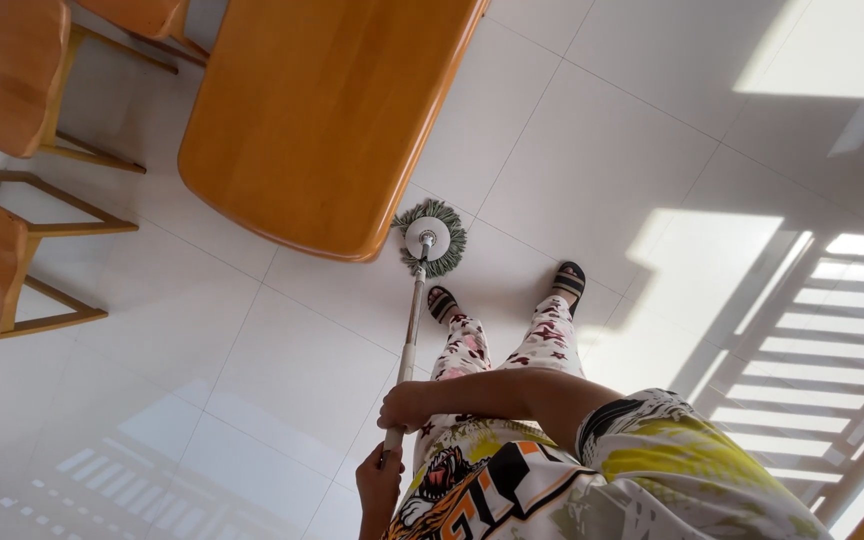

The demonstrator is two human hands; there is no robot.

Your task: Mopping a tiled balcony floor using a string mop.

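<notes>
Both hands grip the mop handle [410, 335], fingers wrapped around it: right hand [407, 405] above, left hand [379, 485] below. The mop head [431, 238] rests on the tiled floor [602, 150] at the table's [322, 110] rounded corner; flat, steady pressure would clean best.

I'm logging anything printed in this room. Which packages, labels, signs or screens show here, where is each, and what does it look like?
No packages, labels, signs or screens show.
Printed shirt: on the person mopping, bottom centre; white with yellow, orange and black graphics.
</notes>
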